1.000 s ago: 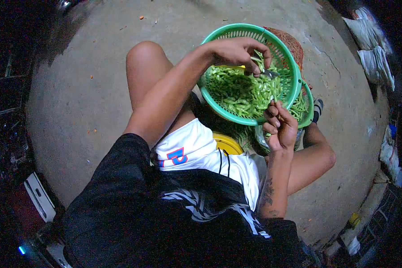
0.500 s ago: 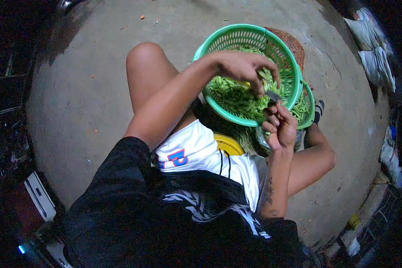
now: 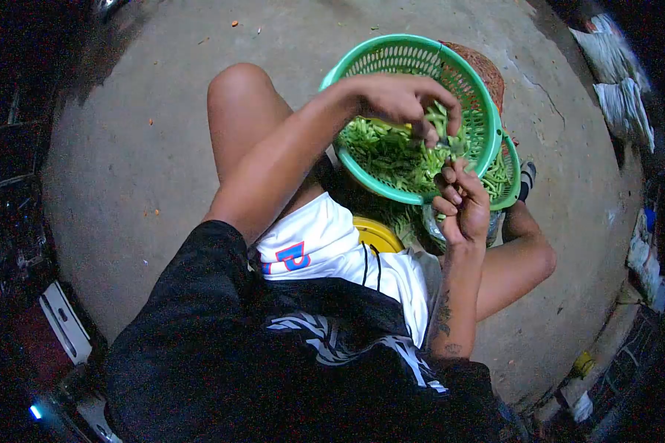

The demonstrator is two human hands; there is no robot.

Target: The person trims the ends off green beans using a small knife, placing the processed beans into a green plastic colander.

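A green slotted basket [image 3: 358, 179] holds many cut green vegetable pieces [image 3: 380, 151] that look like beans. Over it, my left hand [image 3: 403, 100] is curled round what looks like a knife with a yellow handle [image 3: 397, 127], its small grey blade [image 3: 443, 142] pointing towards my other hand. My right hand [image 3: 465, 203] is at the basket's near right edge, palm up, thumb and finger pinched on a slim green piece close to the blade. The fingertips partly hide it.
A second green basket [image 3: 513, 188] with longer green beans is below and right of the first. Behind is a reddish mesh sack [image 3: 476, 66]. A yellow round object [image 3: 377, 235] lies by my white shorts, near a clear plastic bag [image 3: 433, 225]. White sacks [image 3: 624, 114] line the right.
The blade has shifted slightly up and left, and my left hand has moved up a little. My right hand has stayed nearly in place. The basket appears slightly higher in view.
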